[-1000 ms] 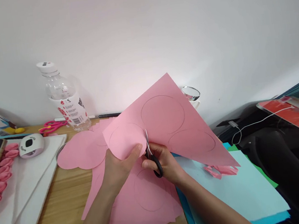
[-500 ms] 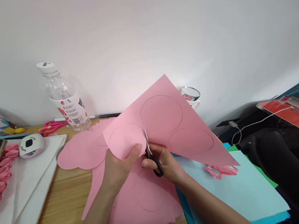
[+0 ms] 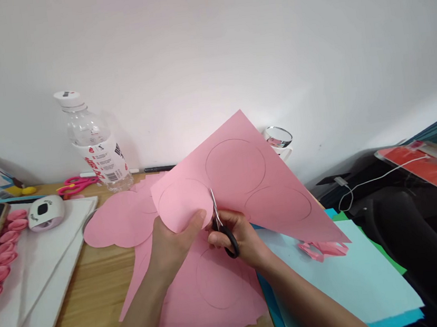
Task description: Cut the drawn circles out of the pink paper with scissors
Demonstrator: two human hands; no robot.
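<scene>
Pink sheet (image 3: pixel 244 181) is held up off the table, tilted, with three pencil circles on it and its far corner toward the wall. The wooden table (image 3: pixel 94 285) below carries a flat pile of pink paper (image 3: pixel 217 285) under the hands, light blue paper (image 3: pixel 348 280) to the right and white boards (image 3: pixel 35 260) to the left. A water bottle (image 3: pixel 94 144) stands upright at the back left. The left hand (image 3: pixel 172 243) is pinched shut on the sheet's near left lobe, thumb on top just below the left circle. The right hand (image 3: pixel 239 238) sits just beside it under the sheet's lower edge, fingers closed through the handles of the black scissors (image 3: pixel 222 226). The blades point up into the paper at the right side of the left circle and look nearly together. Change over the last second is small: the blade tips sit a shade further left along that circle's line, the sheet's top corner is a touch lower, and the hands have barely shifted. So the cut is creeping round the curve and the circle is not free yet. The sheet fans up and right away from both hands, with the cut line running between them. Smaller stuff: a white punch (image 3: pixel 45 211) on the boards, pink scissors (image 3: pixel 75 184) behind it, pink scraps (image 3: pixel 324 248) on the blue paper.
</scene>
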